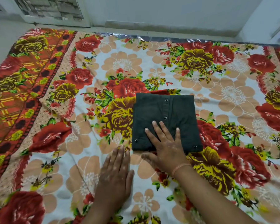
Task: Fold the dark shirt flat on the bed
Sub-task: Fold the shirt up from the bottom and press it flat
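The dark shirt lies on the bed as a compact square bundle, its button placket with metal snaps facing up. My right hand rests flat on the shirt's near edge, fingers spread and pressing down. My left hand lies flat on the flowered bedsheet just left of and below the shirt's near left corner, touching only the sheet, fingers together. Neither hand grips anything.
The flowered sheet covers the whole bed, with a red and orange border strip along the left. A silvery mattress edge shows at the far side, with a pale wall behind it.
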